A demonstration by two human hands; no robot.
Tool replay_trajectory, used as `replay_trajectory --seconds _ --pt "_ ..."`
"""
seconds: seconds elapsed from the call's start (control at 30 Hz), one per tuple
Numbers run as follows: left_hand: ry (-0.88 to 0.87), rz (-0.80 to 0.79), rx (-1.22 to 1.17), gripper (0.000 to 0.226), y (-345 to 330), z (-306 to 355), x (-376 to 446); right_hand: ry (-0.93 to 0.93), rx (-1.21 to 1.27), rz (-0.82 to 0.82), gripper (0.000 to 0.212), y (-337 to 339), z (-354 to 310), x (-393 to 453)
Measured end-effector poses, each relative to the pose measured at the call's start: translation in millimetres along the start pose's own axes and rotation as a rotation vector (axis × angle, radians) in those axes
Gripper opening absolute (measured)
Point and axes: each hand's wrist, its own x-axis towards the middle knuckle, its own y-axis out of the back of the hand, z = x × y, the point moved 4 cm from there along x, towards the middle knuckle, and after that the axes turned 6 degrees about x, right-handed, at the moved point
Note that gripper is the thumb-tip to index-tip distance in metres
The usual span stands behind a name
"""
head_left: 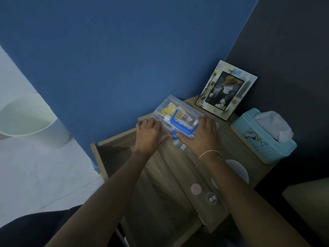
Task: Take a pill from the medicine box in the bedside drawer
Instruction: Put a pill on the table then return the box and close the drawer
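Note:
A clear plastic medicine box (175, 111) with a blue handle and blue front latch (174, 135) rests on top of the wooden bedside table (178, 168). Packets and small bottles show through its lid. My left hand (148, 135) grips the box's left end, thumb stretched toward the latch. My right hand (201, 135) lies on the right end, thumb also at the latch. A small clear dish (211, 198) holding two pink pills stands on the table near me, with a pink round cap (196, 188) beside it. The drawer (110, 154) stands open at the left.
A framed picture (226, 90) leans against the dark wall behind the box. A light blue tissue box (263, 138) sits at the table's right. A white waste bin (30, 120) stands on the floor at left. A blue wall rises behind the table.

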Motion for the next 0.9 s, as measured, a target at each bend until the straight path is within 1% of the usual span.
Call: replay_trajectory --seconds 0.1,0.17,0.2,0.27,0.33,0.37,0.4,0.47,0.53,0.6,0.73,0.8,0.9 --pt "0.013 -0.009 -0.003 0.057 2.9 1.5 0.4 0.029 0.022 0.021 0.087 0.9 -1.9 -1.8" --pt "0.017 0.024 -0.069 0.05 8.4 0.6 -0.9 0.042 0.128 0.039 0.078 2.7 0.7 -5.1" --pt "0.031 0.039 -0.125 0.046 11.6 -1.5 -0.9 0.007 0.225 0.052 0.074 4.0 3.5 -9.2" --pt "0.09 0.082 -0.219 0.046 19.2 -7.2 3.9 -0.162 0.434 0.126 0.075 2.3 13.7 -19.8" --pt "0.167 0.113 -0.316 0.052 22.1 -12.6 15.5 -0.344 0.632 0.258 0.079 -3.5 20.6 -30.9" --pt "0.202 0.112 -0.4 0.056 22.3 -13.2 23.9 -0.404 0.732 0.301 0.077 -8.0 21.6 -34.1" --pt "0.246 0.082 -0.514 0.061 21.2 -12.4 32.8 -0.464 0.84 0.311 0.076 -13.2 21.6 -35.0" --pt "0.385 -0.076 -0.759 0.068 18.8 -5.0 48.2 -0.593 1.04 0.274 0.074 -23.6 21.5 -33.9" --pt "0.51 -0.262 -0.923 0.062 14.1 4.4 57.4 -0.67 1.112 0.241 0.073 -28.1 22.9 -33.5" --pt "0.523 -0.325 -0.942 0.05 12.3 9.4 60.7 -0.677 1.12 0.215 0.074 -28.0 24.4 -33.3" --pt "0.52 -0.323 -0.859 0.046 15.2 0.6 50.5 -0.709 1.141 0.167 0.069 -23.4 22.6 -38.5" --pt "0.5 -0.313 -0.827 0.041 25.5 -7.2 42.9 -0.733 1.134 0.132 0.061 -20.1 14.8 -46.4" --pt "0.474 -0.298 -0.764 0.039 52.8 -22.4 28.9 -0.716 1.143 0.072 0.044 -15.4 -3.5 -63.0"
